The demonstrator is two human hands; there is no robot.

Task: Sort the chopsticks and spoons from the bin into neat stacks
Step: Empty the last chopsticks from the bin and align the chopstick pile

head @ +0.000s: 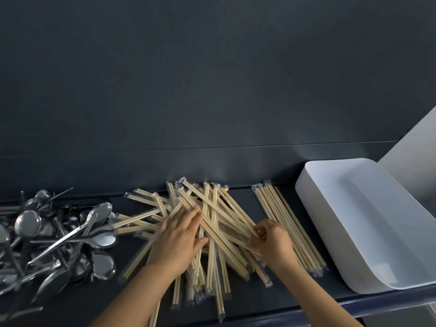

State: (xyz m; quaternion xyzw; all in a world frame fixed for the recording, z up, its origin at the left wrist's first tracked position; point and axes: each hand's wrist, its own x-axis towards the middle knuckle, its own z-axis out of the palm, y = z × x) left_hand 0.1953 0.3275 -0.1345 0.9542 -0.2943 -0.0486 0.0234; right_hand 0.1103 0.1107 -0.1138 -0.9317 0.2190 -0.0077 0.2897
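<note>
A loose heap of wrapped wooden chopsticks [213, 208] lies criss-crossed in the middle of the dark shelf. My left hand [179, 239] rests flat on the heap's left side, fingers straight and spread. My right hand [273, 241] pinches one chopstick pair at the heap's right edge with curled fingers. Beside it, to the right, a small row of aligned chopsticks [286, 218] lies parallel. A tangled pile of metal spoons [59, 234] fills the left end. The white bin [368, 223] stands at the right, with nothing showing inside it.
A dark wall [212, 90] rises directly behind the narrow dark shelf [132, 204]. The shelf's front edge [377, 303] runs below the bin at the lower right. A pale surface [415, 156] shows past the bin.
</note>
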